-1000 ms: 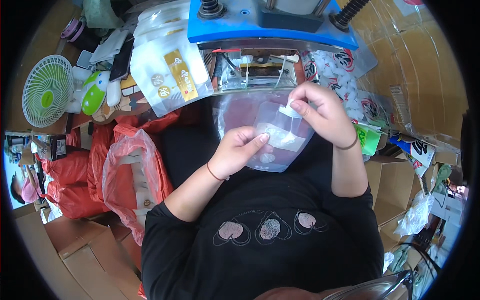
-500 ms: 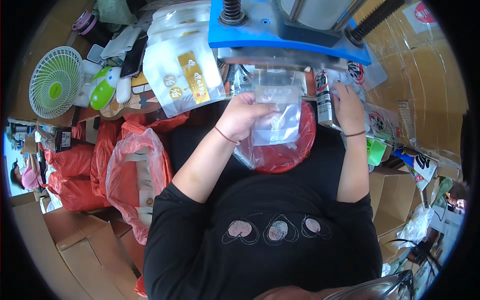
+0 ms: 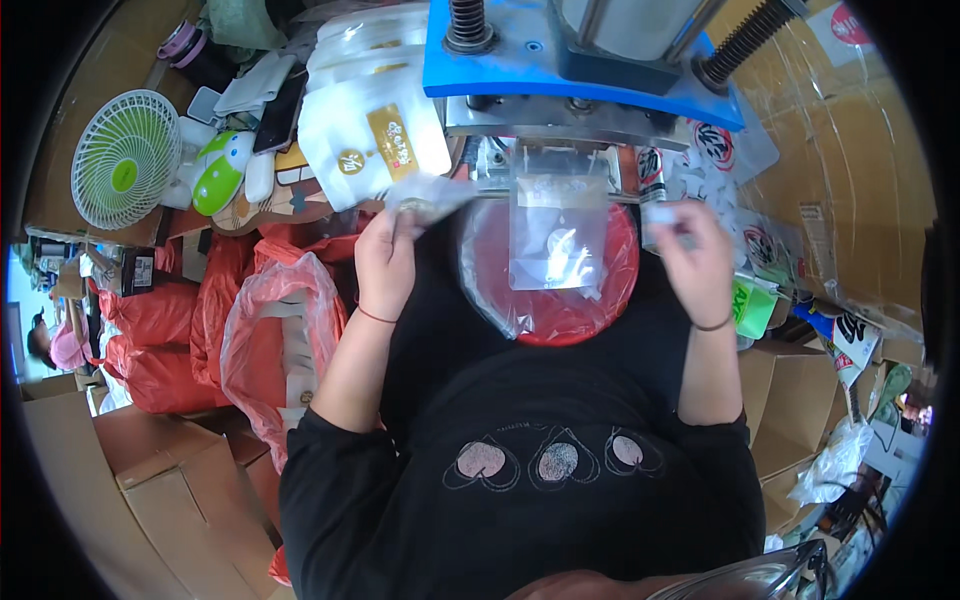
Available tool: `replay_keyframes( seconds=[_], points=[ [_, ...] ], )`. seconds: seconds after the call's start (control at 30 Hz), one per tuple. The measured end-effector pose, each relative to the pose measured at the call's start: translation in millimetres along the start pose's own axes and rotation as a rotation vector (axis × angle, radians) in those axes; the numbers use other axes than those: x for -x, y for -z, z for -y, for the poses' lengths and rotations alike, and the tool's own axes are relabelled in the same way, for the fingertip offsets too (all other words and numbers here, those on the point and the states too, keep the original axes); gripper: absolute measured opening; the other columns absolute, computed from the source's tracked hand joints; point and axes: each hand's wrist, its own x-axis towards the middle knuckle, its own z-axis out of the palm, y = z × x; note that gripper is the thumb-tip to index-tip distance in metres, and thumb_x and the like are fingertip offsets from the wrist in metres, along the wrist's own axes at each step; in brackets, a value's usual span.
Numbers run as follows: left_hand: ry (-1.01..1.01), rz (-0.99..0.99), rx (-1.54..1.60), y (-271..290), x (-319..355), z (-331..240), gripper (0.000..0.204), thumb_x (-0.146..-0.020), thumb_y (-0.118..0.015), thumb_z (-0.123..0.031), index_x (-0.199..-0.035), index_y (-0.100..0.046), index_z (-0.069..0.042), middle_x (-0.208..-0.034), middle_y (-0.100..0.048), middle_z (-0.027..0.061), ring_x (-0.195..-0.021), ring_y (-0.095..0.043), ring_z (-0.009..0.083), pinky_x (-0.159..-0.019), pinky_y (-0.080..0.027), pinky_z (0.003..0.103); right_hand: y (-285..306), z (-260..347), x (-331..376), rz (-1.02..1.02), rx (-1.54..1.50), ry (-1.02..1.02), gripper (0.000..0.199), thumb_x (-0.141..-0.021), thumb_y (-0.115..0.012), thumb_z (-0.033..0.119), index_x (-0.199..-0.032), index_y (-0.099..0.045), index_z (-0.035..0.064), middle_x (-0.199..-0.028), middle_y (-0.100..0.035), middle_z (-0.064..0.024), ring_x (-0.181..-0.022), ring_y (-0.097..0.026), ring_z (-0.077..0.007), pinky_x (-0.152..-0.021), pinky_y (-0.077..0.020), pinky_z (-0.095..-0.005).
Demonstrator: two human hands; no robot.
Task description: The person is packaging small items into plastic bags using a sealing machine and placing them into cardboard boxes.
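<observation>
My left hand point(image 3: 386, 262) is closed on a clear plastic pouch point(image 3: 432, 197), blurred by motion, in front of a stack of printed pouches point(image 3: 375, 135). Another clear pouch point(image 3: 558, 240) hangs from the blue press point(image 3: 570, 85), its top edge by the metal plate and its lower part over a red-lined basin point(image 3: 570, 328). To the right, my right hand point(image 3: 698, 258) pinches a small white piece point(image 3: 660, 215), too smeared to name. Beyond it stands a white and black printed tube point(image 3: 650, 172), partly hidden.
At left are a small white fan point(image 3: 125, 175), a green and white rounded device point(image 3: 222, 172) and a purple-topped bottle point(image 3: 195, 55). Below them sit red plastic bags point(image 3: 150, 330) and an open bag point(image 3: 290, 335) with white packets. Cardboard boxes point(image 3: 180, 490) flank me.
My left hand has drawn back to the left with a pouch, leaving another hanging at the press. My right hand has come nearer me from beside the tube, with a small white piece.
</observation>
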Motion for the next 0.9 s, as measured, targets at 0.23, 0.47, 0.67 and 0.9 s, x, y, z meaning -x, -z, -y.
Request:
replay_keyframes(
  seconds=[0.23, 0.47, 0.67, 0.9],
  points=[
    [0.267, 0.353, 0.704, -14.8, 12.3, -69.4, 0.014, -0.087, -0.078, -0.008, -0.096, -0.073, 0.002, -0.078, -0.069, 0.0009, -0.070, -0.059, 0.0045, -0.064, -0.048, 0.022, -30.5, 46.9, -18.6, 0.053, -0.472, 0.187, 0.010, -0.091, -0.070, 0.005, -0.098, -0.073, -0.0009, -0.101, -0.073, -0.0108, -0.094, -0.068, -0.0191, -0.086, -0.0521, -0.0312],
    [0.505, 0.736, 1.226, -22.4, 26.0, -105.7, 0.023, -0.102, -0.062, -0.020, -0.107, -0.071, 0.001, -0.092, -0.073, 0.0031, -0.080, -0.066, 0.0087, -0.072, -0.054, 0.024, -28.6, 42.7, -34.2, 0.151, -0.329, 0.091, 0.011, -0.095, -0.066, 0.007, -0.092, -0.068, -0.0026, -0.091, -0.069, -0.0058, -0.086, -0.064, -0.0143, -0.080, -0.0490, -0.0258],
    [0.597, 0.962, 1.338, -41.2, 31.8, -112.3, 0.018, -0.096, -0.067, -0.009, -0.112, -0.070, 0.000, -0.101, -0.073, 0.0067, -0.089, -0.069, 0.0122, -0.081, -0.057, 0.029, -1.8, 10.7, -31.2, 0.310, -0.281, -0.066, 0.029, -0.098, -0.063, 0.015, -0.124, -0.056, 0.0050, -0.109, -0.068, -0.0089, -0.096, -0.065, -0.0189, -0.086, -0.0495, -0.0309],
    [0.699, 0.751, 1.426, -51.0, -38.2, -97.0, 0.027, -0.087, -0.072, 0.000, -0.114, -0.068, 0.001, -0.102, -0.073, 0.0082, -0.089, -0.071, 0.0148, -0.079, -0.059, 0.030, 9.6, -85.6, -27.9, 0.130, 0.751, 0.126, 0.041, -0.086, -0.067, 0.009, -0.126, -0.061, 0.0119, -0.116, -0.060, -0.0173, -0.106, -0.058, -0.0397, -0.089, -0.0501, -0.0456]
  ],
)
